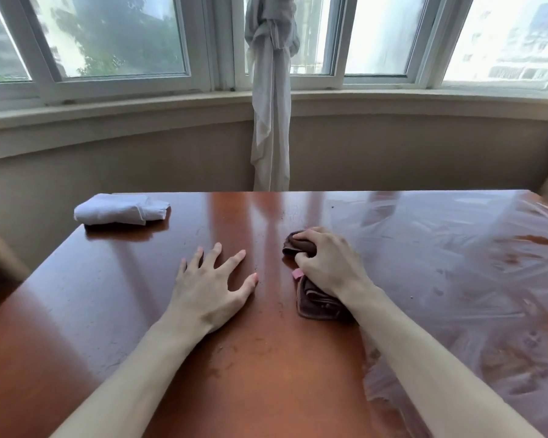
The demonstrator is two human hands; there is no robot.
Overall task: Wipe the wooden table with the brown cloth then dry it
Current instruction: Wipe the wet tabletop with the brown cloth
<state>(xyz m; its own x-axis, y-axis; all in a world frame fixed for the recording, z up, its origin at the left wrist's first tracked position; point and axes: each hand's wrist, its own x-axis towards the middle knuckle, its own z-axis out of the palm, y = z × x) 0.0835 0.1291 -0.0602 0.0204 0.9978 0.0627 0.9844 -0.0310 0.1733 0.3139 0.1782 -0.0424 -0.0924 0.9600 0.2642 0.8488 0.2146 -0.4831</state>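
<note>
Windows curve behind the wooden table [133, 311], whose glossy top shows wet streaks and, right of the brown cloth [317, 303], what may be clear plastic sheeting. Wiping is underway: the right hand [328, 263] clenches the cloth mid-table; the left hand [208, 292] rests splayed, empty. Next comes sweeping unwiped wood, then drying, probably using the white cloth [121, 209] far left of it.

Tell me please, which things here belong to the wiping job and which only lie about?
Belong to the job:
brown cloth in the right hand
wooden table
white cloth, likely for drying
left hand, flat on table

Only lying about:
plastic sheet
knotted curtain
</note>
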